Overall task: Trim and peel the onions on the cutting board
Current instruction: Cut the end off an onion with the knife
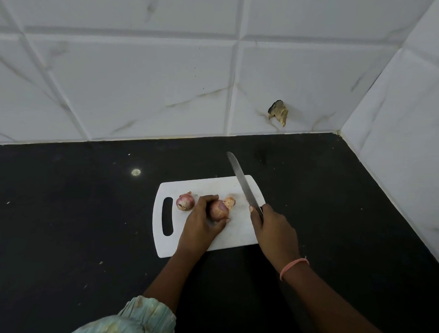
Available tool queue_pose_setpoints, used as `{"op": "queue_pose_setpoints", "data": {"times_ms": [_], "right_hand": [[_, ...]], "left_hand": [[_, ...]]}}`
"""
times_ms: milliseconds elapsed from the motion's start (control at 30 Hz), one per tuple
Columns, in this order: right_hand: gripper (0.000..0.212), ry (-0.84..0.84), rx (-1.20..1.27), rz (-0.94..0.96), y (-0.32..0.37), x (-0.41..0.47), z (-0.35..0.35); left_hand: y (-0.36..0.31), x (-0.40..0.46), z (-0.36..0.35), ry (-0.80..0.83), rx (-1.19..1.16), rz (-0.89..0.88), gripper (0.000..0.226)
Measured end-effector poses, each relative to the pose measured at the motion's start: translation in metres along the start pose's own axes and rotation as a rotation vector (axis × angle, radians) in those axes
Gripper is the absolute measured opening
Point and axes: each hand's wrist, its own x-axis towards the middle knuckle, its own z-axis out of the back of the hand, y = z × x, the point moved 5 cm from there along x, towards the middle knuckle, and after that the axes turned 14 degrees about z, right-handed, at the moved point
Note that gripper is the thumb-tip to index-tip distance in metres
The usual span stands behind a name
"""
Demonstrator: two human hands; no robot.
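On the dark surface [65,223], toward its middle, lies a white cutting board [241,230] with its handle slot at the left end. Just right of that slot sits a whole reddish onion [185,201], skin on, resting on the board and apart from the hand beside it. Next comes the left hand [201,223], reaching in from a pale green sleeve [134,323]; its fingers [207,199] curl over a second onion [218,210] with the thumb beneath, pinning it to the board. A loose scrap of papery skin [230,202] lies touching that onion's right side. Farther right, the right hand [272,227], with a pink band [293,266] at the wrist, has its fingers wrapped tight around the handle of a knife [243,181], whose long blade slants up and leftward above the board's right part, clear of both onions. Behind, on the white tiled wall [134,82], a chipped hole [278,112] shows at right.
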Motion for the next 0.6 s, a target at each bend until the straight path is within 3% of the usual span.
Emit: {"op": "queue_pose_setpoints", "data": {"times_ms": [100, 200, 367, 600], "right_hand": [[0.031, -0.031, -0.006, 0.175, 0.019, -0.01, -0.002], [0.03, -0.005, -0.053, 0.223, 0.026, -0.017, -0.01], [0.032, 0.035, -0.106, 0.074, 0.009, -0.013, -0.017], [0.033, 0.067, 0.012, -0.063, -0.008, -0.017, -0.019]], "left_hand": [[0.003, 0.002, -0.001, -0.009, -0.011, -0.002, 0.057], [0.003, 0.005, 0.0, -0.045, 0.029, -0.043, 0.053], [0.004, 0.006, 0.001, -0.089, 0.042, -0.095, 0.048], [0.003, 0.001, -0.001, -0.082, 0.046, -0.068, 0.058]]}}
